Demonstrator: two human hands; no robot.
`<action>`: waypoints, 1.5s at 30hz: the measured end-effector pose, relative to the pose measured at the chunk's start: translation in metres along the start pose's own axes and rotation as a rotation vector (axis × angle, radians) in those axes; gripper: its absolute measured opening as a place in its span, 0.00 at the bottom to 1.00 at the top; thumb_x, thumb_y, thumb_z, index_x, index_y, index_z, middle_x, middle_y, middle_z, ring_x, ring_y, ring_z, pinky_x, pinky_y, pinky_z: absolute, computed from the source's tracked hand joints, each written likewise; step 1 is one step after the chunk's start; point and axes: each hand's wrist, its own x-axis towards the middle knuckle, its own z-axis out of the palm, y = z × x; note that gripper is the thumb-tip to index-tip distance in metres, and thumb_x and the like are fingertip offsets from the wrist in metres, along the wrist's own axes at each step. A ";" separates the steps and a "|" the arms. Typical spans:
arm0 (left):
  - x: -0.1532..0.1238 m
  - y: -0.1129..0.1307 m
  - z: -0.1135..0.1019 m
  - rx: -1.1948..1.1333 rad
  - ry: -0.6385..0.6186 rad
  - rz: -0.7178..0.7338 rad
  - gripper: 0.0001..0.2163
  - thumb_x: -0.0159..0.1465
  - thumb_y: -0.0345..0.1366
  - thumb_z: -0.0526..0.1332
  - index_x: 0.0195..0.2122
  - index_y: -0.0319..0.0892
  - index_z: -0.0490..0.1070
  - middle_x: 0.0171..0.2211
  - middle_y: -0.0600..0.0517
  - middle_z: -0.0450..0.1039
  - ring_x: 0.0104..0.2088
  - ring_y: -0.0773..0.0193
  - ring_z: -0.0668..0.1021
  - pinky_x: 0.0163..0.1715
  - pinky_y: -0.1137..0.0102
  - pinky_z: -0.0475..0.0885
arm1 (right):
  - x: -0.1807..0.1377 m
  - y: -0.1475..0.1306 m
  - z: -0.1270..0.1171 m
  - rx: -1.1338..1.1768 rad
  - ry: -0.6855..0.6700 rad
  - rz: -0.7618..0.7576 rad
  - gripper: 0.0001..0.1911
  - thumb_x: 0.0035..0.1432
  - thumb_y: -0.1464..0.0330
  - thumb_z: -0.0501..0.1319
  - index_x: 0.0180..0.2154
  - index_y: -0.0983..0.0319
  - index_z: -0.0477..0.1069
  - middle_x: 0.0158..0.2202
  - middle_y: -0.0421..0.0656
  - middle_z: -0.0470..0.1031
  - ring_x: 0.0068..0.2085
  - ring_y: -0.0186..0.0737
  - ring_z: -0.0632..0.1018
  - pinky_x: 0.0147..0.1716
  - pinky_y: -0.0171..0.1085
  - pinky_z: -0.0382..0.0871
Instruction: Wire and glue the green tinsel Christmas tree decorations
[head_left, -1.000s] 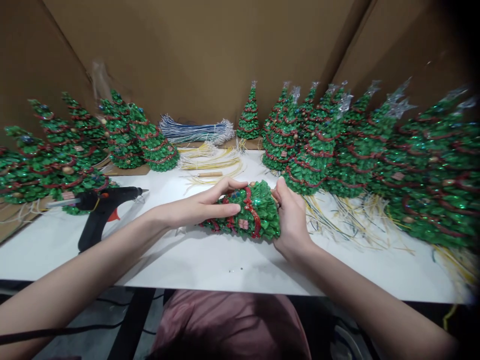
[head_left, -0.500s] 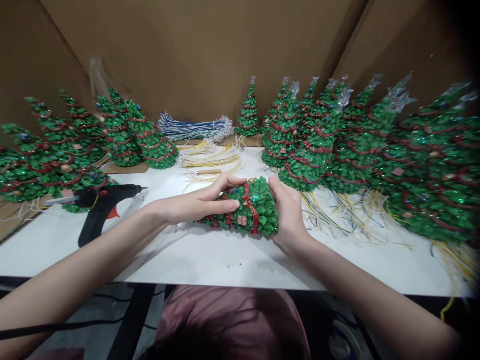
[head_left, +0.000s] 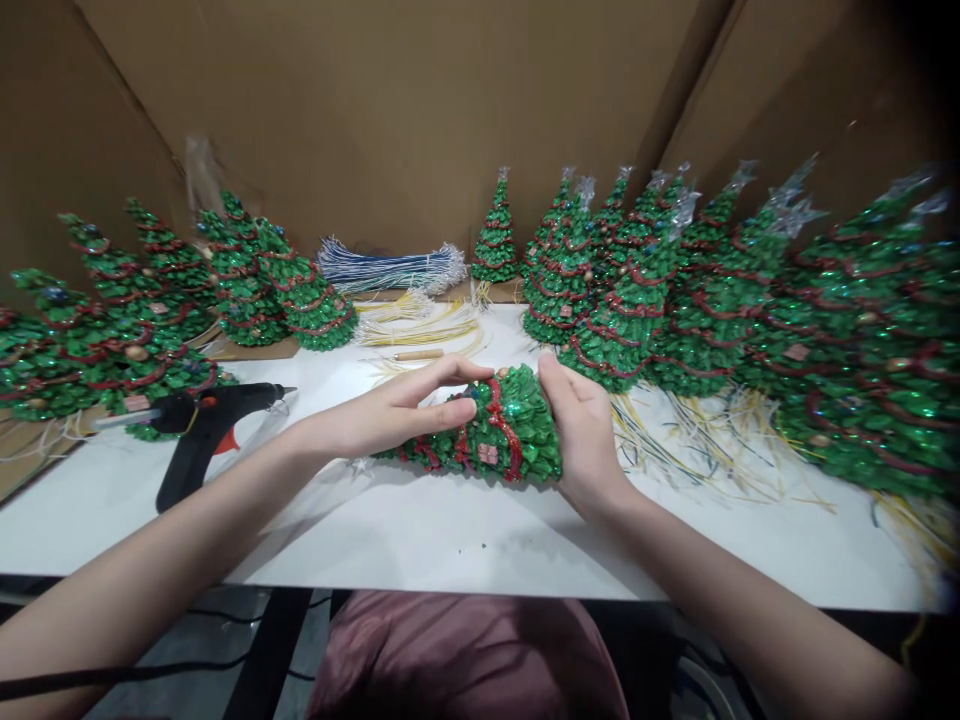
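Note:
A small green Christmas tree figurine with red garlands lies on its side over the white table, its wide base toward the right. My left hand grips it from the left, thumb and fingers on its upper side. Around the base end, my right hand is closed, with the thumb up along the rim. The underside of the base is hidden by my right palm. At the tree's left end, a clear star shows beneath my left wrist.
A black glue gun lies at left. Several trees stand behind it, and starred trees line the right side with loose wires below. Bundled blue wires, yellow wires and a wooden-handled tool lie toward the back.
The view has tilted slightly, so the scene sits a little lower. Both hands keep their hold on the tree, which has hardly moved.

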 end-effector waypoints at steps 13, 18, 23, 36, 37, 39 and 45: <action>0.009 0.023 0.001 0.467 0.064 0.029 0.18 0.66 0.39 0.54 0.57 0.44 0.61 0.56 0.49 0.66 0.55 0.59 0.70 0.51 0.69 0.65 | 0.009 -0.001 0.004 0.077 0.018 0.021 0.24 0.50 0.53 0.61 0.18 0.60 0.53 0.17 0.33 0.50 0.20 0.29 0.55 0.18 0.33 0.49; 0.012 0.024 0.006 0.542 0.063 0.004 0.18 0.65 0.31 0.54 0.57 0.40 0.60 0.52 0.46 0.69 0.50 0.59 0.72 0.50 0.68 0.65 | 0.009 0.006 0.003 0.080 0.049 0.008 0.24 0.51 0.52 0.60 0.19 0.60 0.52 0.18 0.33 0.50 0.20 0.29 0.54 0.19 0.33 0.48; 0.013 0.023 0.012 0.591 0.060 -0.010 0.19 0.65 0.28 0.51 0.58 0.40 0.58 0.45 0.44 0.70 0.43 0.60 0.73 0.43 0.68 0.67 | 0.005 0.006 0.004 0.066 0.060 -0.043 0.24 0.54 0.53 0.58 0.19 0.60 0.51 0.18 0.33 0.48 0.20 0.29 0.53 0.19 0.33 0.46; 0.015 0.030 -0.007 0.503 -0.147 -0.006 0.20 0.67 0.33 0.50 0.60 0.42 0.54 0.60 0.46 0.60 0.58 0.58 0.64 0.55 0.67 0.61 | 0.002 0.003 0.005 0.030 0.079 -0.114 0.24 0.57 0.55 0.56 0.19 0.59 0.48 0.18 0.33 0.45 0.21 0.29 0.50 0.19 0.34 0.43; 0.015 0.030 -0.008 0.497 -0.152 -0.019 0.20 0.67 0.33 0.50 0.60 0.41 0.54 0.60 0.47 0.59 0.59 0.59 0.63 0.56 0.67 0.60 | 0.002 0.004 0.005 0.030 0.078 -0.113 0.24 0.57 0.55 0.56 0.19 0.59 0.48 0.18 0.33 0.45 0.21 0.29 0.50 0.19 0.34 0.43; 0.015 0.031 -0.010 0.491 -0.154 -0.048 0.21 0.66 0.33 0.51 0.60 0.40 0.54 0.61 0.46 0.58 0.60 0.59 0.63 0.57 0.66 0.59 | 0.001 0.004 0.005 0.031 0.076 -0.109 0.23 0.57 0.55 0.56 0.19 0.59 0.48 0.18 0.33 0.45 0.21 0.29 0.50 0.19 0.34 0.43; 0.018 0.027 -0.012 0.458 -0.168 -0.044 0.19 0.65 0.33 0.53 0.58 0.40 0.57 0.58 0.46 0.61 0.56 0.59 0.67 0.53 0.67 0.63 | 0.000 0.003 0.005 0.043 0.081 -0.104 0.23 0.58 0.56 0.56 0.19 0.59 0.48 0.18 0.33 0.46 0.21 0.29 0.50 0.19 0.33 0.43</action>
